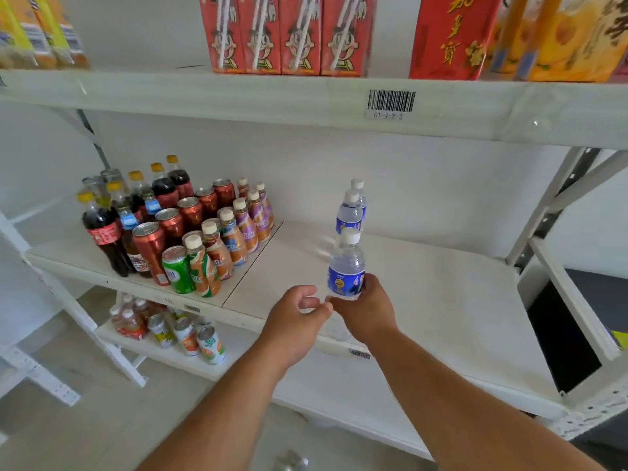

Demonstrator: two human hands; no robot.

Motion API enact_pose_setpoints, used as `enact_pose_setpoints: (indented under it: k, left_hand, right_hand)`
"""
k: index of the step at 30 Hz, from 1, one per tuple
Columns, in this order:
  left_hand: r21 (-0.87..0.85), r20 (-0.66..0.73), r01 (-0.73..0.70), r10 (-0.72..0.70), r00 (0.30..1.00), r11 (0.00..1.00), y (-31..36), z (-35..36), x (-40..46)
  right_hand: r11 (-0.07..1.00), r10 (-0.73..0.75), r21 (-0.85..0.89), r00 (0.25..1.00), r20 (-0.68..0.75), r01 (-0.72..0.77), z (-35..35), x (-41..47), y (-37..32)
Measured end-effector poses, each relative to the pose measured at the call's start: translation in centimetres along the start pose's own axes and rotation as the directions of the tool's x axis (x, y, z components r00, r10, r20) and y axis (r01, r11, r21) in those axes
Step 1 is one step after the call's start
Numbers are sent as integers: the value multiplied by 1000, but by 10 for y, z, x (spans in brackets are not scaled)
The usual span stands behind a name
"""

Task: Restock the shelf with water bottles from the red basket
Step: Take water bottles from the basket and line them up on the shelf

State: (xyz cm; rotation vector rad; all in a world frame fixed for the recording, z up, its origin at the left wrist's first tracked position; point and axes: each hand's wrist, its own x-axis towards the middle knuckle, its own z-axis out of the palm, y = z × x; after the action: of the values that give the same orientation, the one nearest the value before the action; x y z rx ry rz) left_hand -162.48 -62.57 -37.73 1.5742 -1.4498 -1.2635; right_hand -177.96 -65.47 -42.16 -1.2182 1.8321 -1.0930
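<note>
My right hand (365,309) grips the lower part of a small water bottle (346,265) with a blue label and white cap, held upright over the front of the white middle shelf (424,300). Two more water bottles (350,212) stand in a row behind it, toward the back wall. My left hand (295,316) hovers just left of the right one, fingers loosely curled and holding nothing, its fingertips close to the right hand. The red basket is not in view.
Cola bottles, red and green cans and small coffee bottles (176,229) crowd the shelf's left part. Red cartons (289,32) and boxes stand on the shelf above. Cans and bottles (183,331) sit on the lower shelf. A slanted white upright (557,205) bounds the right side.
</note>
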Motion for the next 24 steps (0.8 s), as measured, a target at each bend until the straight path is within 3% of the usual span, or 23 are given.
enact_pose_setpoints:
  k: [9,16,24]
  left_hand:
    - [17,-56,67,-66,996,998,-3,24,66]
    - [33,-43,101,-99,994,994,-16,28,78]
    - [15,-5,100,-100,995,995,-17,32,80]
  right_hand:
    - [998,22,-52,996,-85,-26,19,82,12]
    - [997,6,-77,994,-109,-15,33,89,21]
    - [981,43,-190,999,-28,-48,30,82,37]
